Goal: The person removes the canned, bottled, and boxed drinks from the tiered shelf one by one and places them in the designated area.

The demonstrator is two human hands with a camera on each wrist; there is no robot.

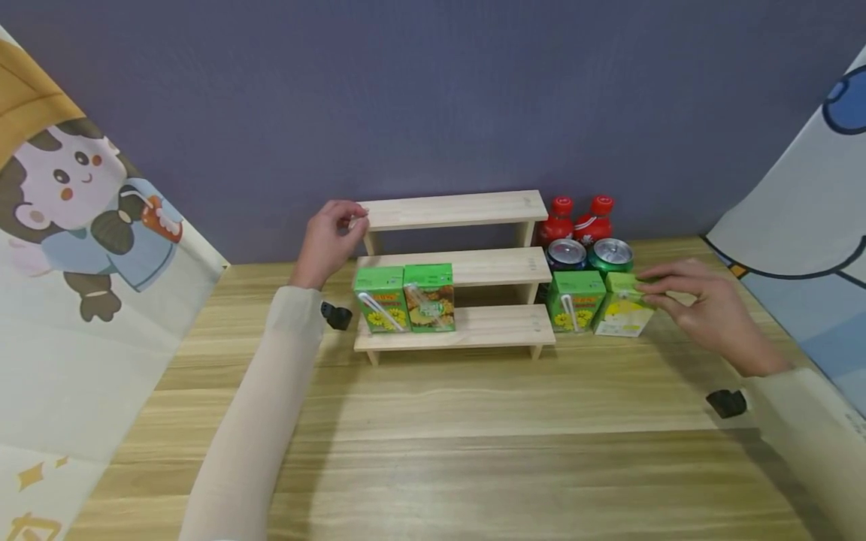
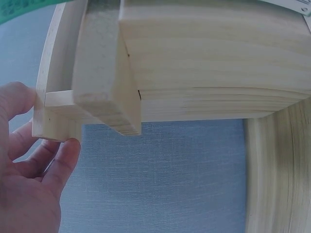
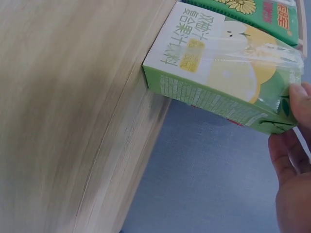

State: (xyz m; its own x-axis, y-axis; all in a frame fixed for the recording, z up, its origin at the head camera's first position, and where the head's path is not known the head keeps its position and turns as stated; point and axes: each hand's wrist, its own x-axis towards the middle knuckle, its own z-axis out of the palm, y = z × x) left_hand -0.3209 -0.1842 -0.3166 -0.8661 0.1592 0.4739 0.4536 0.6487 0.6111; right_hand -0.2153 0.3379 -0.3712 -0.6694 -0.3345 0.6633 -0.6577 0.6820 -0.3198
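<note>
three-tier riser (image 1: 483,264) on table (image 1: 433,466), wall (image 1: 433,98) behind. two drink cartons (image 1: 429,299) side by side on bottom tier (image 1: 497,324), left end. right of riser: third drink carton (image 1: 575,302), pomelo juice carton (image 1: 621,312) right of it, two cans (image 1: 611,257) behind them, two bottles (image 1: 558,224) behind cans.

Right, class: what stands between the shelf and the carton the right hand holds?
The head view shows one green carton, straw on its front, between the shelf and the held carton.
</note>
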